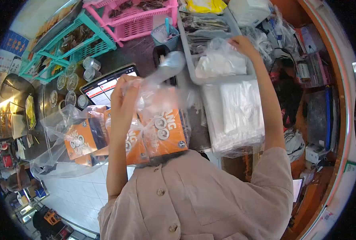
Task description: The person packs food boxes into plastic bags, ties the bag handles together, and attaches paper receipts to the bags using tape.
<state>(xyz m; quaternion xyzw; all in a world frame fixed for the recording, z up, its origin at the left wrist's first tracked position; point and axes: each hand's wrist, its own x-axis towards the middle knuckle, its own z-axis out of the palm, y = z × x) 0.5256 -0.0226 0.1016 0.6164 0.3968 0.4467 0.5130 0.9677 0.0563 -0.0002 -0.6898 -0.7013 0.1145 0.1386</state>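
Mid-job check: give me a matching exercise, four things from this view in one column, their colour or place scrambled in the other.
1. basket
2. boxes
3. right hand
4. tablet

a. orange, inside clear bags
b. pink, at the far edge
c. lying screen-up behind the bags
d. reaching into the grey tray of plastic bags

Pairs: 1-b, 2-a, 3-d, 4-c

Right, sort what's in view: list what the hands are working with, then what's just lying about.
In use:
left hand
clear bag
orange boxes
right hand
bagged packet
grey tray

Lying about:
tablet
pink basket
teal rack
stacked plastic bags
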